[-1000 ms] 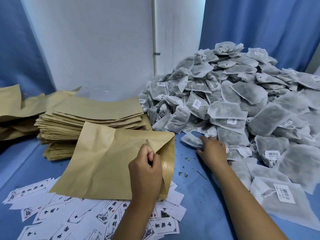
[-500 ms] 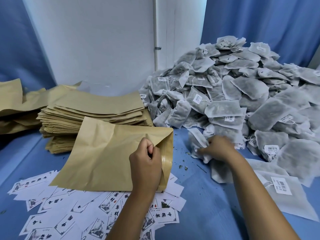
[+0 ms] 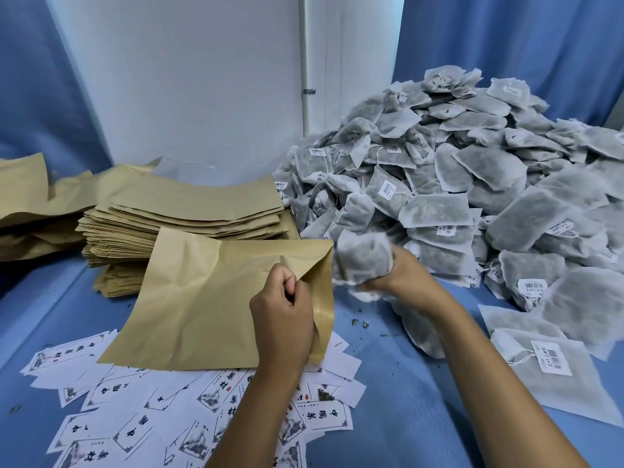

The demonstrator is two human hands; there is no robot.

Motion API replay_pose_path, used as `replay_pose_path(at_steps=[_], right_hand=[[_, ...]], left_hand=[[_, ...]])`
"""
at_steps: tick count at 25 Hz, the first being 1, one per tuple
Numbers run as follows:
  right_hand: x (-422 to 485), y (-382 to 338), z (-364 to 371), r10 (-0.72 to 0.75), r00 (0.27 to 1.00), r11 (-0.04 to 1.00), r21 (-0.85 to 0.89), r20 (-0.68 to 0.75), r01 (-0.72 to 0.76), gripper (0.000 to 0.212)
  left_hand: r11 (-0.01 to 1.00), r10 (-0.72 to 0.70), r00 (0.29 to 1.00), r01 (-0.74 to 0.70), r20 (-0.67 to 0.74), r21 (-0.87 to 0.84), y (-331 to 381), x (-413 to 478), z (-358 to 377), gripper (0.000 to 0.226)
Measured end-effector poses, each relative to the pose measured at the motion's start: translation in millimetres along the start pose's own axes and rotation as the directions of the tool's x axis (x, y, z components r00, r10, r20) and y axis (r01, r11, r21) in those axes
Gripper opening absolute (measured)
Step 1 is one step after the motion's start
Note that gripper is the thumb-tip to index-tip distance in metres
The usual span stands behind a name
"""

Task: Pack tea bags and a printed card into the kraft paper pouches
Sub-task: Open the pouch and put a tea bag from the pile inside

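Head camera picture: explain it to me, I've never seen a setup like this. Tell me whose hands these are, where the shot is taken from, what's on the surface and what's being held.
There is no machine here. A person wears a wide-angle camera on the head, so you look forward and down at that person's own two bare hands.

The surface is a blue table. On it lie a stack of flat kraft pouches at the back left, a big heap of grey tea bags on the right, and scattered printed cards in front.

The left hand pinches the open edge of one kraft pouch, holding its mouth open toward the right. The right hand grips a bunch of tea bags right beside that mouth; they are not yet inside.
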State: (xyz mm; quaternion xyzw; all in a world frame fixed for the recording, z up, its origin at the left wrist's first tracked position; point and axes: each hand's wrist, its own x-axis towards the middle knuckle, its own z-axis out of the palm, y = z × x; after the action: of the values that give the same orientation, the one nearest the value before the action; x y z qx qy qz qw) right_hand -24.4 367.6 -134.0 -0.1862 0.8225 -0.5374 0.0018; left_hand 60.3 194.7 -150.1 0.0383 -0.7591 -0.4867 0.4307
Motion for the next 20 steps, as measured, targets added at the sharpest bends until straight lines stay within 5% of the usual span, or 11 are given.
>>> replay_pose_path(at_steps=[2, 3, 4, 6, 8, 10, 12, 15, 17, 20], right_hand=[[-10.8, -13.0, -10.4, -0.055, 0.993, 0.911, 0.413, 0.101, 0.008, 0.044], [-14.3, -17.5, -12.4, -0.061, 0.979, 0.874, 0.484, 0.193, -0.04, 0.038], [-15.6, -19.8, -10.6, -0.057, 0.958, 0.897, 0.437, 0.28, -0.074, 0.032], [-15.5, -19.2, 8.7, 0.047, 0.935, 0.996, 0.059, 0.352, -0.073, 0.023], [-11.5, -20.8, 40.9, 0.139, 0.967, 0.962, -0.261, 0.213, -0.081, 0.021], [-10.0, -24.7, 71.2, 0.045, 0.988, 0.929, -0.37, 0.149, 0.014, 0.035], [-9.4, -31.6, 80.5, -0.092, 0.983, 0.975, -0.187, 0.159, 0.121, 0.027], [-10.9, -37.5, 67.5, -0.195, 0.977, 0.911, 0.386, 0.089, 0.147, 0.031], [-16.7, -37.1, 69.0, -0.145, 0.985, 0.962, 0.243, 0.09, 0.12, 0.017], [-21.1, -35.7, 75.8, 0.006, 0.932, 0.999, -0.039, 0.362, 0.009, 0.034]], left_hand=[[1.0, 0.022, 1.0, -0.022, -0.01, 0.005, 0.4, 0.3, -0.7, 0.043], [1.0, 0.03, 1.0, -0.029, -0.01, 0.011, 0.2, 0.5, -0.7, 0.043], [0.999, 0.03, 1.0, -0.03, -0.007, 0.013, -0.1, 0.8, -0.4, 0.041], [1.0, 0.029, 1.0, -0.028, -0.009, 0.005, 0.4, 0.6, -0.1, 0.04], [0.997, 0.074, 0.997, -0.074, 0.0, 0.01, 3.6, -1.0, 2.6, 0.041], [0.984, 0.178, 0.983, -0.179, 0.041, 0.027, 9.7, -4.9, 4.2, 0.039], [0.977, 0.211, 0.977, -0.211, 0.027, 0.013, 13.4, -3.1, 2.6, 0.034], [0.986, 0.164, 0.986, -0.164, 0.006, -0.031, 12.5, 3.0, -2.9, 0.034], [0.972, 0.227, 0.97, -0.22, 0.084, -0.078, 15.5, -2.0, -1.5, 0.034], [0.97, 0.233, 0.962, -0.218, 0.146, -0.107, 17.4, -7.4, 1.7, 0.029]])
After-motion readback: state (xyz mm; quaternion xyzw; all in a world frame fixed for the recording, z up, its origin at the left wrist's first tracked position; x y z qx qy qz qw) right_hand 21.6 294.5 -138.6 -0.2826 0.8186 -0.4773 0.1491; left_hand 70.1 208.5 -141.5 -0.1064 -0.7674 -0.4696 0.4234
